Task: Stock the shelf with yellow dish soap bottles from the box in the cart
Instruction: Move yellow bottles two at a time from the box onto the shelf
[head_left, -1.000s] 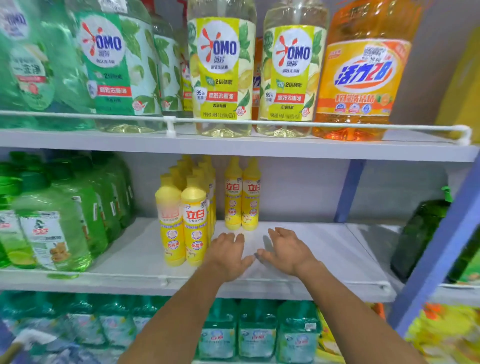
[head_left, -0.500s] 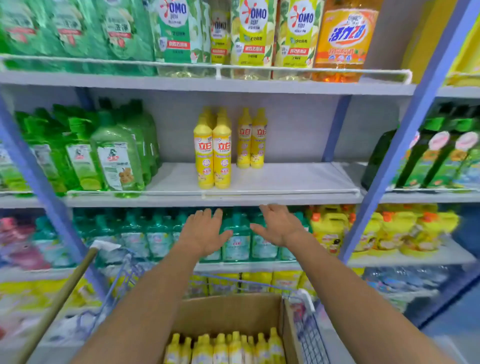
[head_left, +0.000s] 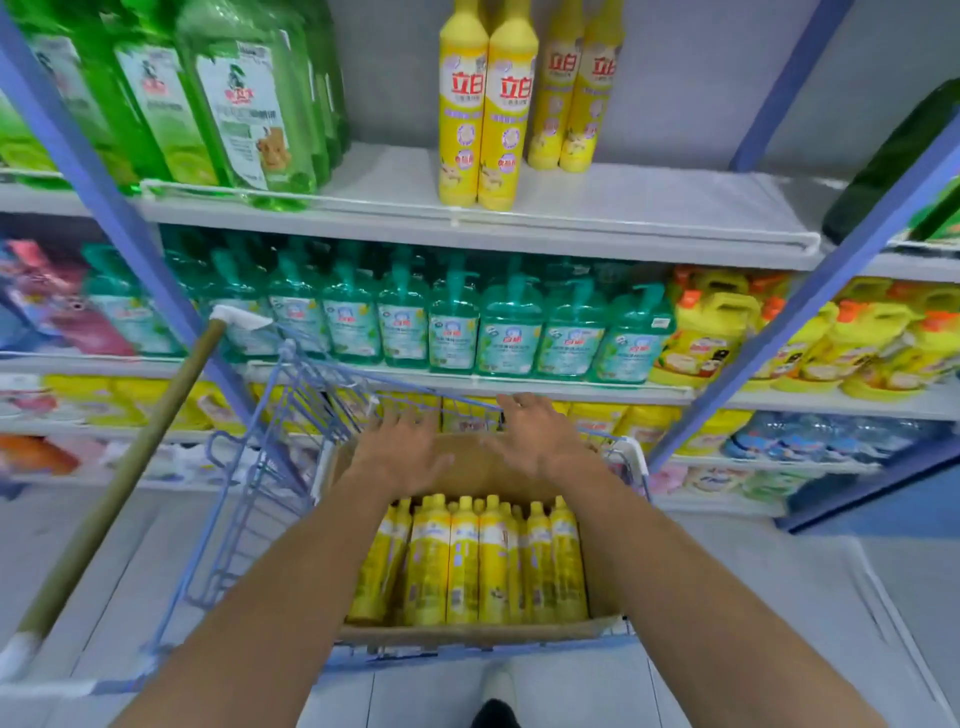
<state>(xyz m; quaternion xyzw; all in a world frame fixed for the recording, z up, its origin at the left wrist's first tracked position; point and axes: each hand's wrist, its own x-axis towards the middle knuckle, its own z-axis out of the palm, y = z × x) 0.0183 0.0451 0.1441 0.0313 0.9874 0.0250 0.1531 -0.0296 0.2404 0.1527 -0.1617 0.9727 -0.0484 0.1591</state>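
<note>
Yellow dish soap bottles (head_left: 483, 561): packed upright in tight rows in the cardboard box (head_left: 467, 633), caps up, filling its near part. The box sits in the blue wire cart (head_left: 467, 650) directly below you, and the cart stands close against the shelving.

Your left hand (head_left: 402, 447): palm down, fingers straight and spread, nothing in it. It hangs over the far end of the box, above the caps and apart from them.

Your right hand (head_left: 537, 436): same posture, fingers fanned, nothing held. It is just beside the left with a gap between them, and its fingertips reach out over the cart's far rim. Both hands are a little motion-blurred, so fine finger detail is soft.

White shelf (head_left: 649, 208), wire lip along the front: four of the same yellow bottles stand on it.
- Front pair (head_left: 485, 114): touching each other, right at the lip.
- Back pair (head_left: 576, 93): also touching, just behind and to the right.

Same level, left: a block of tall green bottles (head_left: 244, 104). Far right, past the blue upright (head_left: 810, 291): a dark green bottle (head_left: 893, 156), tilted in the wide-angle view.

Next level down: a row of teal pump bottles (head_left: 457, 322), then yellow jugs (head_left: 711, 332) with orange caps to their right.

Left of the cart: a wooden pole (head_left: 119, 488) leaning, white tip at the top. Your shoe toe (head_left: 493, 714) shows at the bottom edge, on grey floor.
</note>
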